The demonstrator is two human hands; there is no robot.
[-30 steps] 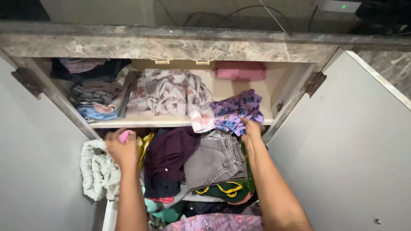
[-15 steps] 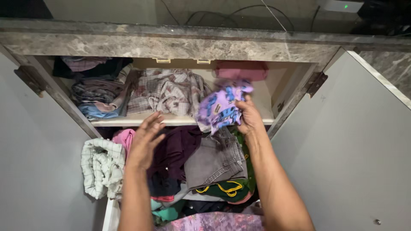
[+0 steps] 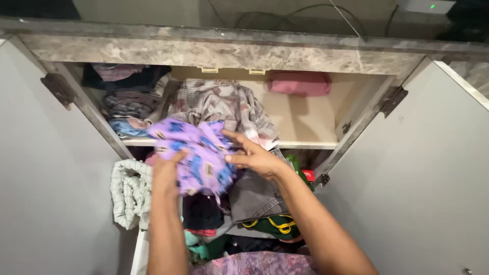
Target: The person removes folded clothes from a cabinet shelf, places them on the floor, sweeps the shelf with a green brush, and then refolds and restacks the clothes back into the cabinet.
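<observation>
Both your hands hold the purple cloth [image 3: 196, 153] before the open cupboard.
Left hand [image 3: 165, 173] grips it from below; right hand [image 3: 254, 157] pinches its edge; it hangs over the grey jeans [image 3: 254, 196], below the shelf [image 3: 300, 144].

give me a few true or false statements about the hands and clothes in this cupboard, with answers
1. Both hands hold the purple patterned garment. True: the left hand and right hand grip it in front of the shelves.
2. A folded pink cloth lies at the back right of the upper shelf. True.
3. The cupboard doors are shut. False: the left door and right door stand open.
4. The grey trousers lie on the upper shelf. False: they sit in the lower pile, under the right hand.
5. The white checked cloth is bundled at the lower right. False: it is at the lower left.
</observation>
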